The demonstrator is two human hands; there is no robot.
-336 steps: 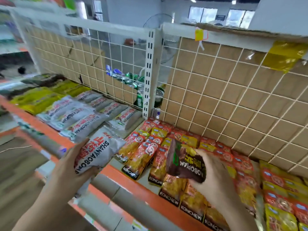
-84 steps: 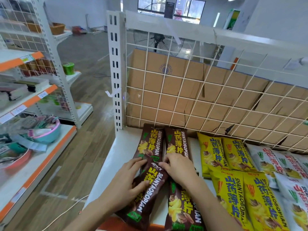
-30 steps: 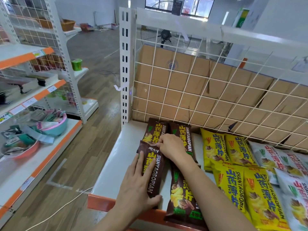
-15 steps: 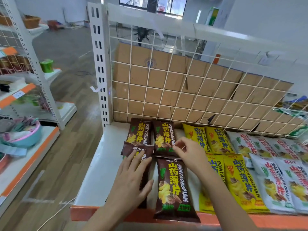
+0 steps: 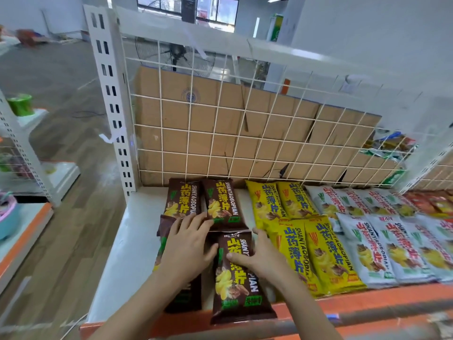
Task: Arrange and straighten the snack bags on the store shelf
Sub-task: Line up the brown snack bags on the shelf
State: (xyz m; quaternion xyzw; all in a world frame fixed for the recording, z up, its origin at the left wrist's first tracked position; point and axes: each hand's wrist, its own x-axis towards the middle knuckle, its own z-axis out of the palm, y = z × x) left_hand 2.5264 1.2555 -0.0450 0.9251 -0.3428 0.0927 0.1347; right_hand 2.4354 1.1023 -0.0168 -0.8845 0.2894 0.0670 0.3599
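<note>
At shelf point(image 5: 122, 253) front-left corner: squaring brown bags.
Left hand point(image 5: 186, 246) spread on front-left bag point(image 5: 164, 223); right hand point(image 5: 259, 256) pinches front-right bag point(image 5: 235, 288) (overhanging orange lip point(image 5: 367, 300)). I'd slide it back, parallel.
</note>
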